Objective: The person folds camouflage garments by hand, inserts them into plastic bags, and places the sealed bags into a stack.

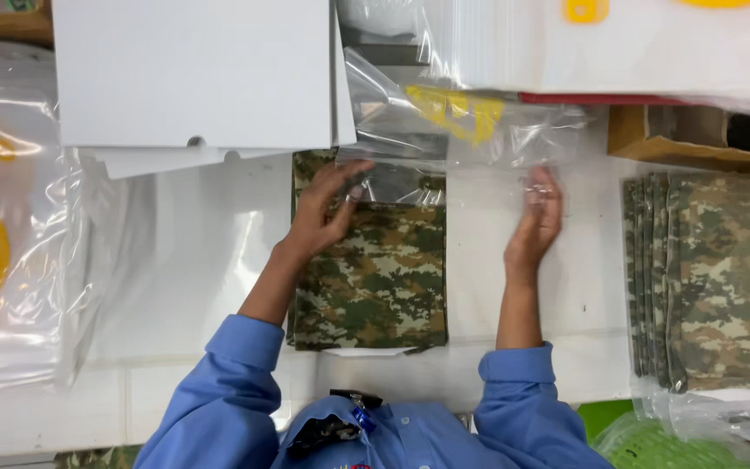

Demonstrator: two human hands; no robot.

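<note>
Left hand and right hand each pinch the clear plastic bag, whose edges blur, over the folded camouflage cloth mid-table.

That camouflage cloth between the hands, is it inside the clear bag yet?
Partly in. The clear bag covers only the top edge of the camouflage cloth; the rest lies bare on the table.

A: Pkgs on desk?

B: Clear poly bag, yellow print, top ctr, mouth pulled over a folded camo cloth; left hand and right hand each grip an edge.

A: Others?

B: Flat white cartons, top left. Stack of clear bags w/ yellow print, far left. More clear bags, top right. Brown box, right.
</note>
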